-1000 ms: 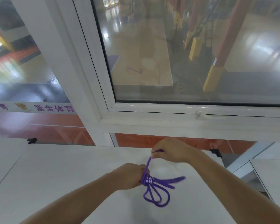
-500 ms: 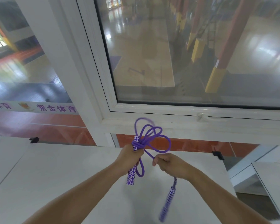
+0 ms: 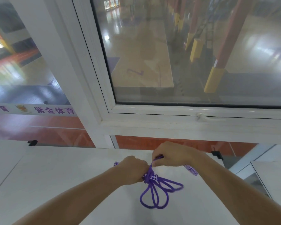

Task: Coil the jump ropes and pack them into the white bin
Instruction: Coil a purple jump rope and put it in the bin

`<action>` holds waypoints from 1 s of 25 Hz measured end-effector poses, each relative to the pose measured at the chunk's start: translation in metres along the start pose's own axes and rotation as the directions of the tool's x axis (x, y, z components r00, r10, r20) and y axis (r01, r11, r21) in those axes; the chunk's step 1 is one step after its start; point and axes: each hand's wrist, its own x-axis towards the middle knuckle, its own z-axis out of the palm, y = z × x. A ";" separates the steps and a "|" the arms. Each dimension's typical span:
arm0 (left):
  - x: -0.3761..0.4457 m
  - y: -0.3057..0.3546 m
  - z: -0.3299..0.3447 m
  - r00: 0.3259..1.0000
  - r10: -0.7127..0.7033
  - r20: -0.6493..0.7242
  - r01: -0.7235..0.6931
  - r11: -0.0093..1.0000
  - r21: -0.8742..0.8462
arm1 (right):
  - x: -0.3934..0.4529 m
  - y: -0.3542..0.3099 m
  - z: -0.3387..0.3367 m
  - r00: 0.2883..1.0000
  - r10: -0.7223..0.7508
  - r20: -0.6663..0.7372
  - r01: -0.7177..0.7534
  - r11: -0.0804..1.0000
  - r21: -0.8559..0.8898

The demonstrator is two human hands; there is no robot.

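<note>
A purple jump rope (image 3: 154, 194) is gathered into several loops that hang over the white table (image 3: 55, 179). My left hand (image 3: 131, 170) grips the bundle where the loops meet, around a purple-and-white checkered handle. My right hand (image 3: 170, 154) pinches the free strand just above the bundle. The second checkered handle (image 3: 191, 170) shows under my right wrist. The white bin is out of view.
A white window frame (image 3: 169, 125) with a latch (image 3: 204, 118) runs right behind the table's far edge. Black clips (image 3: 32, 142) sit at the table's back corners. A second white surface (image 3: 276, 176) stands to the right across a gap.
Half a second ago my left hand held the loops up in front of the window with a handle dangling. Now the bundle is down over the table and my right hand holds the strand above it.
</note>
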 end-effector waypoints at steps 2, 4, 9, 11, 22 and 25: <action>-0.007 -0.006 -0.004 0.993 0.053 -0.102 -0.078 0.962 -0.260 | -0.005 0.013 -0.010 0.996 0.082 -0.027 -0.076 0.982 0.173; -0.018 -0.011 -0.009 0.986 0.006 -0.169 -0.106 0.798 -0.593 | -0.010 0.028 -0.009 0.988 0.140 -0.070 -0.109 0.936 0.335; -0.016 -0.007 -0.015 0.898 -0.421 -0.125 -0.085 0.112 -0.990 | -0.007 0.047 0.031 0.979 0.196 -0.051 -0.071 0.567 0.821; -0.008 -0.009 -0.012 0.883 -0.469 0.007 -0.128 -0.257 -0.958 | -0.006 0.041 0.047 0.975 0.214 -0.062 -0.079 0.594 0.800; 0.010 -0.030 0.024 0.776 -0.450 0.441 0.113 -0.588 -0.801 | -0.011 0.025 0.078 0.989 0.123 -0.084 -0.011 0.622 0.783; 0.009 -0.037 0.025 0.807 -0.367 0.461 0.209 -0.553 -0.807 | -0.010 0.022 0.083 0.959 0.058 -0.276 0.170 0.661 0.731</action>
